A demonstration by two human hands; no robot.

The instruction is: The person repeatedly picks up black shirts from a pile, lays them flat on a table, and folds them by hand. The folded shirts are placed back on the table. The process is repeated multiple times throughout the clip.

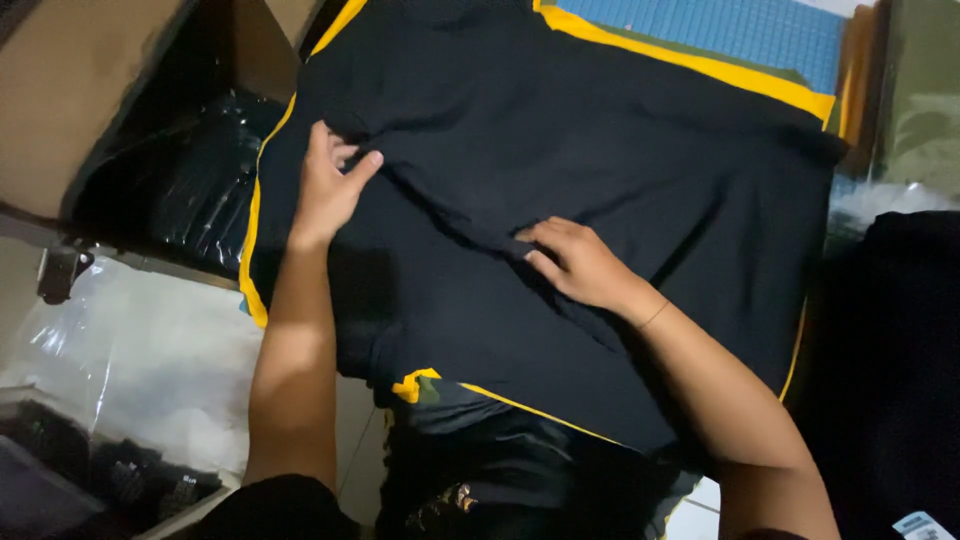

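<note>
garment packing room, cardboard box point(70, 90), bagged clothes point(190, 180)

Your left hand point(325, 190): cardboard box point(70, 90) crowds outer side. Right hand point(580, 262): open flat black garment point(620, 150) beyond, dark pile point(890, 360) blocks outward.
</note>
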